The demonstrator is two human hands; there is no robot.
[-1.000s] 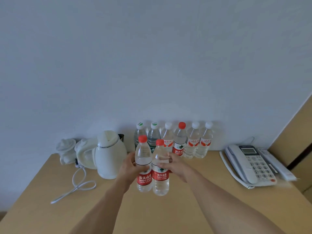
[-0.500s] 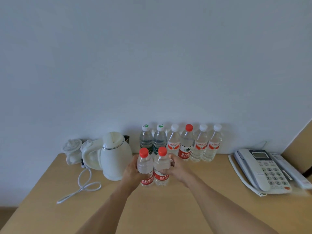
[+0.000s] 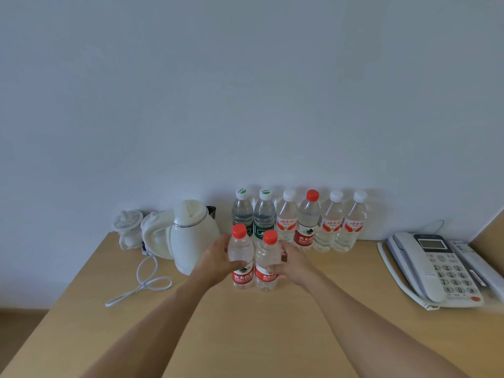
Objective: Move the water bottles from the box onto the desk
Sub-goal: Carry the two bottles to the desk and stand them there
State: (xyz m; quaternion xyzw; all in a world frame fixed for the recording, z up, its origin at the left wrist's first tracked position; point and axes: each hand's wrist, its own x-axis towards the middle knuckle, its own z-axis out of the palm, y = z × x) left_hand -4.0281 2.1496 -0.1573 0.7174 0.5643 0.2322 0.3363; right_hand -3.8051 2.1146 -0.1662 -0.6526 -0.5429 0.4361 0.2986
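- Clear plastic bottles: the left bottle (image 3: 241, 259) and right bottle (image 3: 266, 261), both red-capped and holding water, stand touching on the desk (image 3: 272, 336).
- Left hand (image 3: 216, 264) curls round the left bottle; right hand (image 3: 293, 264) curls round the right bottle.
- At 12 o'clock, a back row of six bottles (image 3: 300, 222) lines the wall; kettle (image 3: 191, 236) at 10, telephone (image 3: 433, 266) at 3.
- Bare desktop lies at 6 o'clock.
- Red labels carry Chinese characters, probably a brand.
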